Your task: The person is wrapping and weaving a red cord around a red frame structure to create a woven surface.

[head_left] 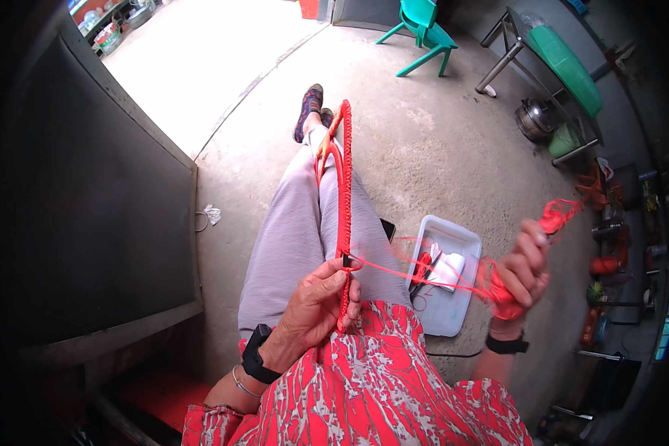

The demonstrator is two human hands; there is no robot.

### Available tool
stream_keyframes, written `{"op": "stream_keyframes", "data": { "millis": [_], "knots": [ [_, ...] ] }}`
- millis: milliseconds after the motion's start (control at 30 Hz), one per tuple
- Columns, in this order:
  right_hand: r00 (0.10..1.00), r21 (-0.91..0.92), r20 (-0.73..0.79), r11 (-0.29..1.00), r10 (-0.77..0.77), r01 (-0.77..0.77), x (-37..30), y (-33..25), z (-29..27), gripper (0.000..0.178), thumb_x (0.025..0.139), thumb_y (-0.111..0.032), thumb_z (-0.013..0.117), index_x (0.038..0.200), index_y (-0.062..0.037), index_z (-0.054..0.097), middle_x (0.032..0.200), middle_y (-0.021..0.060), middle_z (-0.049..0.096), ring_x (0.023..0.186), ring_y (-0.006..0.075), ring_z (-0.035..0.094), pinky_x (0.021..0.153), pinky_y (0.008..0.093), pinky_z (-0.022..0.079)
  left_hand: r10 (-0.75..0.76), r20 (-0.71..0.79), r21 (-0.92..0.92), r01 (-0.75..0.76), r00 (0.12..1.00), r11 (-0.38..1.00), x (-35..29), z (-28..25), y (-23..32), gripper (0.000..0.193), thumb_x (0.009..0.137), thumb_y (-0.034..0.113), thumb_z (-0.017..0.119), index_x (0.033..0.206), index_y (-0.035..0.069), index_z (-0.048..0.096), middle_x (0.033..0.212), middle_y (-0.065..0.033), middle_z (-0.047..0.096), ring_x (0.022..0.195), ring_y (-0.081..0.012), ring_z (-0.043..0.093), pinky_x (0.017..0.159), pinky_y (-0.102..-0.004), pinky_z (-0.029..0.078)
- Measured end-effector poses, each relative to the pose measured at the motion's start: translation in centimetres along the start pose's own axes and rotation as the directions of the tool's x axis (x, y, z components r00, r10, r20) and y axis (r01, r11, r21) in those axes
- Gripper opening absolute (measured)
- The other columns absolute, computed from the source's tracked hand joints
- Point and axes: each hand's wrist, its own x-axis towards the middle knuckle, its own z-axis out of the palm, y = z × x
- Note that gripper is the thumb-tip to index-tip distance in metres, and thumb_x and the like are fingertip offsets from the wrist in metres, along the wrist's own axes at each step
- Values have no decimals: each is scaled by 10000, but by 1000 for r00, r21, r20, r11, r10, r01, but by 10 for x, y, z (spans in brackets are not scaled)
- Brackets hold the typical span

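Over my lap stands a long narrow loop of red braided cord [344, 178], its far end near my shoes. My left hand [323, 291] is closed on the near part of the braid, thumb and fingers pinching it beside a small black piece [346, 260]. A small loop of red thread [357, 263] leaves the braid there and runs right to my right hand [524, 271]. That hand is raised out to the side, slightly blurred, its fingers wrapped round a bundle of red thread [559, 216]. More strands hang below the palm at the wrist.
A white plastic tray [442, 323] on the floor holds scissors, red thread and white paper. A green chair [424, 30] stands ahead, and a metal table [509, 56] with a pot [537, 119] beneath it at far right. A dark panel [104, 193] rises at my left.
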Motion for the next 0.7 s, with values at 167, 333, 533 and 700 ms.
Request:
{"op": "stream_keyframes", "data": {
  "millis": [167, 333, 533, 700],
  "knots": [
    [916, -807, -256, 590, -308, -28, -68, -96, 1, 141, 999, -192, 423, 973, -54, 418, 615, -37, 328, 402, 37, 251, 333, 194, 242, 15, -68, -13, -16, 998, 1000, 1, 4, -6, 242, 945, 146, 537, 1154, 30, 500, 792, -118, 594, 579, -200, 593, 443, -274, 484],
    [737, -851, -488, 441, -468, -284, -67, -26, -46, 364, 872, -48, 517, 1226, -17, 440, 596, -73, 331, 400, 11, 261, 348, 191, 245, 13, -85, 27, -11, 996, 1000, 5, 10, -5, 226, 941, 153, 545, 1132, 39, 507, 783, -112, 590, 582, -198, 587, 442, -274, 477],
    [812, -609, -555, 577, 179, -544, -20, 93, -75, 384, 940, -204, 552, 1270, -15, 496, 535, -65, 374, 406, 35, 345, 389, 204, 323, -26, -131, 60, 34, 991, 998, 9, 16, -11, 244, 941, 152, 544, 1153, 44, 487, 783, -112, 599, 569, -205, 606, 459, -277, 497],
    [778, -691, -619, 397, 109, -605, -20, 101, -74, 161, 956, -167, 505, 875, -35, 547, 540, -13, 409, 407, 62, 353, 385, 233, 333, 1, -120, 100, 11, 993, 995, 9, 11, -13, 235, 944, 150, 539, 1148, 50, 482, 754, -108, 600, 555, -201, 608, 468, -280, 505]
  ]
}}
